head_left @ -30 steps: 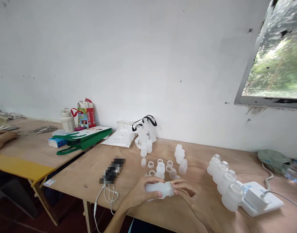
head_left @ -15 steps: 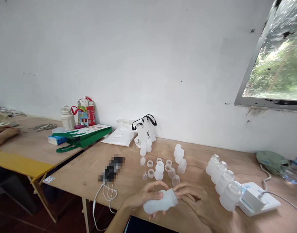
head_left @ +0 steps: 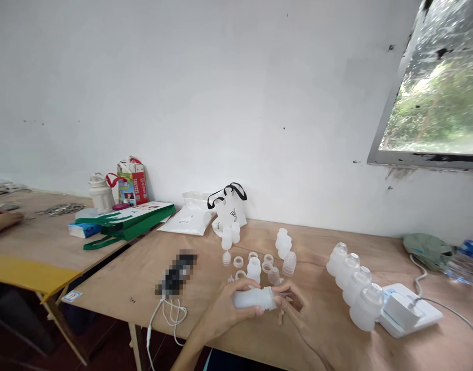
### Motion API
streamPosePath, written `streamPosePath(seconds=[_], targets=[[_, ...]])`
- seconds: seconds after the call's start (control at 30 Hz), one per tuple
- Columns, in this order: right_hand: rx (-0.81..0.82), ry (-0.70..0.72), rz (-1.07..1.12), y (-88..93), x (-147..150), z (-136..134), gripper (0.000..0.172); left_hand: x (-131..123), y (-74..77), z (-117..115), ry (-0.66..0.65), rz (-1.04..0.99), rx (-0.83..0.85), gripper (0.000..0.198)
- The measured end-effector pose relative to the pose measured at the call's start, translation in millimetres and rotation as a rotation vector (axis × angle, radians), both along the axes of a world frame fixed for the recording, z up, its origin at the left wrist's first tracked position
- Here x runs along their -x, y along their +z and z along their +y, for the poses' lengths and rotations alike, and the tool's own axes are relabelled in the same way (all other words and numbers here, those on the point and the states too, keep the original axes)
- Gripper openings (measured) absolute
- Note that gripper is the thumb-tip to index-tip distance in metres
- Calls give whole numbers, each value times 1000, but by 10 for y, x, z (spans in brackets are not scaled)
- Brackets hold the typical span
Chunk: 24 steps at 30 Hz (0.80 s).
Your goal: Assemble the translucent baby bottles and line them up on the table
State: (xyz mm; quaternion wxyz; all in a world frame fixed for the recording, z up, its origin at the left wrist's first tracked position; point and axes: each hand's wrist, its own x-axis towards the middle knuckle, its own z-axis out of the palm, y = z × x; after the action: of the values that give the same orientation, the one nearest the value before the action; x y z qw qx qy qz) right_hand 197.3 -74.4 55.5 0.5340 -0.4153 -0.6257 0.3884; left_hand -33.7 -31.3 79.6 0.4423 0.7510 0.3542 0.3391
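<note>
A white plastic bottle (head_left: 255, 298) lies sideways in my left hand (head_left: 225, 308), whose fingers wrap round its body. My right hand (head_left: 294, 305) is closed at the bottle's neck, fingers pinched on a small part I cannot make out. Both hands hover low over the near edge of the wooden table (head_left: 205, 330). Just beyond them lie several loose rings, caps and small bottles (head_left: 254, 268).
A row of capped bottles (head_left: 354, 286) stands at the right beside a white box with a charger (head_left: 404, 309). A blurred dark device with a white cable (head_left: 177, 273) lies at the left. Bags (head_left: 228, 208) lean on the wall. Another person's hand (head_left: 2, 221) rests on the left table.
The bottle dropped and tilted half a second ago, and is now back level and higher. My right fingers have closed in tighter at its neck.
</note>
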Motion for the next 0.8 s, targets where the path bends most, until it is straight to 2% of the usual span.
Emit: streamPosePath(seconds=[0.1,0.2,0.33,0.47,0.67,0.8], targets=[[-62,35,-26,80,-20,-28,27,-22,-51,9,46,19,-21,52],[-109,58,-26,21,-58,9,23,-30,-61,-1,52,24,-26,51],[-13,75,-6,-98,-106,60,27,-17,-2,-50,65,77,-53,52],[59,58,-93,-122,-148,69,34,5,57,-81,77,162,-104,49],[-115,93,-212,-60,-177,98,26,-28,8,-56,132,162,-62,48],[-183,130,-251,-14,-199,87,19,-76,5,-65,123,157,-61,41]])
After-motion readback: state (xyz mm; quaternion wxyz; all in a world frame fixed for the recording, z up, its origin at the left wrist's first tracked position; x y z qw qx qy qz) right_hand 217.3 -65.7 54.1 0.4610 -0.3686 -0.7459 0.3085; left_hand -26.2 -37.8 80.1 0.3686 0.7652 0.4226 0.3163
